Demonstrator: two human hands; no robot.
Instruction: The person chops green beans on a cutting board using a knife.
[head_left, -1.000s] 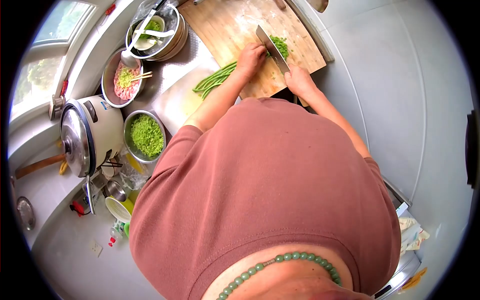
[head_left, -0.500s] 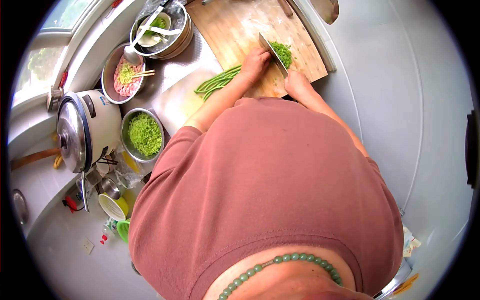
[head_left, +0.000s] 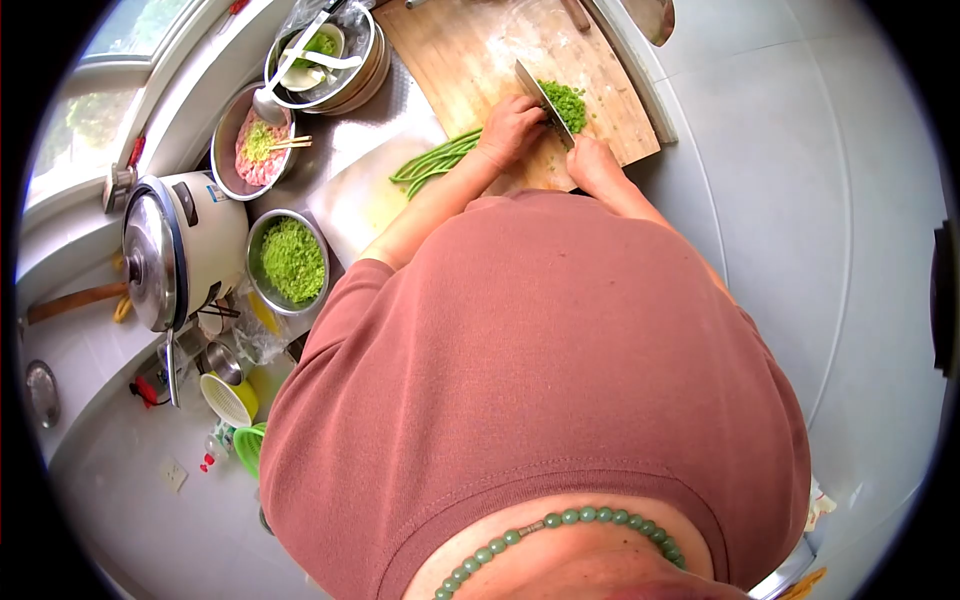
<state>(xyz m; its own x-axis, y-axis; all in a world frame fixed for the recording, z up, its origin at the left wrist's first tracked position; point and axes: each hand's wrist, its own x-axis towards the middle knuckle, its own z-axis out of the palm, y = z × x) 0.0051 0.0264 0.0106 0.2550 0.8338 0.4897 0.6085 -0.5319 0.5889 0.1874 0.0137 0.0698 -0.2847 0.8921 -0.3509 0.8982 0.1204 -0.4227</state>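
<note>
Green beans (head_left: 436,161) overhanging board (head_left: 470,60) edge, left hand (head_left: 512,128) pinching them, right hand (head_left: 596,165) gripping knife (head_left: 545,98)

Well off to the left of the fingers (head_left: 530,104) there's a window (head_left: 95,130) in a white frame (head_left: 118,76), bright daylight, blurry greenery outside. Closer in on that side, the surface (head_left: 403,95) is shiny metal. Right of the fingers it's a big pale grey expanse (head_left: 770,210) with thin lines, can't tell wall or floor. Far behind-left, a socket (head_left: 173,474) on grey wall (head_left: 115,490).
</note>
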